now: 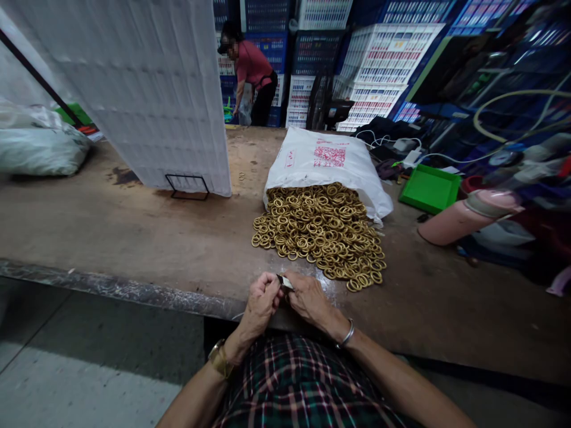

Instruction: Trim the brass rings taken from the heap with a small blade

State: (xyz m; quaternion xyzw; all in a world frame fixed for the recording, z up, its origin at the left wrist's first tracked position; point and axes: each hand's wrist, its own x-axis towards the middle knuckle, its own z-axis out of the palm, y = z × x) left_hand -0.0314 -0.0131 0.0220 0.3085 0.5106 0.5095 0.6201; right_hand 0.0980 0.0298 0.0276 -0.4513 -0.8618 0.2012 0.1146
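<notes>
Both hands meet at the table's (178, 244) near edge, wrists apart, forearms angling inward. The left hand (263, 300) pinches thumb to finger beside a small dark-and-white piece (285, 282); the right hand (310, 300) curls around its other end (grip partly hidden), just below the brass-coloured rings (321, 232)

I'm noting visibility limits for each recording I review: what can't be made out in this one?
All in the head view:
- Small item between the left hand and right hand: mostly covered by fingers, too small to identify.
- Gold-coloured rings farther inside the white sack: hidden by its cloth.
- Sack's small print: too small.
- Pale bag: cut off by the left edge.
</notes>
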